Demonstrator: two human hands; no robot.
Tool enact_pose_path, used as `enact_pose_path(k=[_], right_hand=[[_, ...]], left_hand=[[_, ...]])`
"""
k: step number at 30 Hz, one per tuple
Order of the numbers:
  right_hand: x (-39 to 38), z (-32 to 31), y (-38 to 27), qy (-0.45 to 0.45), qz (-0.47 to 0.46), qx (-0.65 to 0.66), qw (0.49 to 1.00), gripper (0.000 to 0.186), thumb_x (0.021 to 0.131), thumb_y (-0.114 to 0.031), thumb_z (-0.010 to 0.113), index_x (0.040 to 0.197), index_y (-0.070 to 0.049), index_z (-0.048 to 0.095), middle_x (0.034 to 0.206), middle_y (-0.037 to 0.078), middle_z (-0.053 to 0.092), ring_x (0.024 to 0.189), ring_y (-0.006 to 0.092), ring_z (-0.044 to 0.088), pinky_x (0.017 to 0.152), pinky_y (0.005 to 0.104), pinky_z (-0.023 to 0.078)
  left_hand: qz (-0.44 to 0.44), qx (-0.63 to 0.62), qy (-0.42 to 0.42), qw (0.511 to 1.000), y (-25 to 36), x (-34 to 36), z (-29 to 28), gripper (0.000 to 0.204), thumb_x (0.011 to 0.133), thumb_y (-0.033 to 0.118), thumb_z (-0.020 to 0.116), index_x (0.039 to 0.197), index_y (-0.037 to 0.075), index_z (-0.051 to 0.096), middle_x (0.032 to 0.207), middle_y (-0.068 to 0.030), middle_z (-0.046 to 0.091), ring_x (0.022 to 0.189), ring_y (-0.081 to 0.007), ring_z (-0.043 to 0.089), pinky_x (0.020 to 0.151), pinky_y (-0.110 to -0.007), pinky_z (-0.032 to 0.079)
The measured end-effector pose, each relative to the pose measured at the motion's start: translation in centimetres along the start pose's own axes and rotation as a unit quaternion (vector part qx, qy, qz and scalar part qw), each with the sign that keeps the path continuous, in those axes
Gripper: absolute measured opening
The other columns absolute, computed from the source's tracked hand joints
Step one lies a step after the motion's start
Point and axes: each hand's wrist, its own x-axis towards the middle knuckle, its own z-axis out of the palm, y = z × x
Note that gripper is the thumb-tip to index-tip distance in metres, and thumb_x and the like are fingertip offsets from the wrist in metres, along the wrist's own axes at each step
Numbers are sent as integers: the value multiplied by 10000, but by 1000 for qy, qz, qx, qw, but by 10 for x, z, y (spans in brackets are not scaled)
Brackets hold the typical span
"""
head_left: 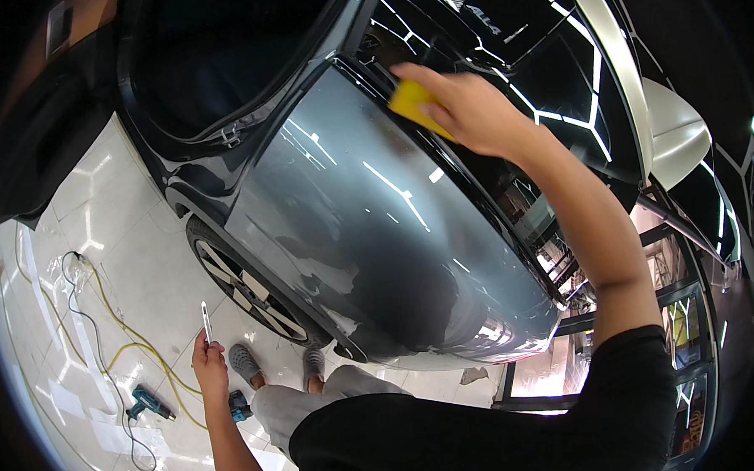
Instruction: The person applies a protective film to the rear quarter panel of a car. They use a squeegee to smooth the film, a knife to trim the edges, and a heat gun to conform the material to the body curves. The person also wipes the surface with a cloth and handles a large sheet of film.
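Observation:
My right hand (pixel 473 113) grips a yellow squeegee (pixel 413 103) against the dark upper edge of a grey car panel (pixel 370 261), beside the glossy black rear window (pixel 520 52). My left hand (pixel 210 365) is lower left, out over the floor, closed around a slim silver tool (pixel 206 323) held upright, apart from the car. A dark wheel with light spokes (pixel 249 287) shows below the panel.
An open car door (pixel 46 166) is at upper left. A teal power tool (pixel 149 404), another partly hidden (pixel 240 405), yellow and dark cables (pixel 151 351) and white sheets lie on the tiled floor (pixel 128 221). My sandalled feet stand beside the wheel. Glass frames are at lower right.

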Motion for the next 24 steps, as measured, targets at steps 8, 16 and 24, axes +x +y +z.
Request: enact_pose_path(k=[8,16,24], right_hand=[[-42,16,7,-38,-9,-32,999,495,942,-122,548,1414,-158,403,1010,214,682,862,396,674,744,472,546],[-263,45,33,-38,-33,-40,998,487,891,-63,568,1360,-101,443,799,140,615,707,324,644,629,425,520],[-252,48,41,18,-8,15,1000,401,830,-69,619,1213,-42,502,776,194,673,717,384,673,629,476,520]], left_hand=[[21,14,48,999,-7,-17,-11,440,944,63,448,1382,41,496,787,17,526,544,-32,412,448,-192,330],[44,29,66,996,-38,-77,22,450,920,59,452,1368,52,499,780,23,518,527,-22,388,422,-180,300],[67,-118,63,989,-79,-155,121,427,928,69,469,1353,90,504,781,25,521,530,-17,397,410,-165,275]])
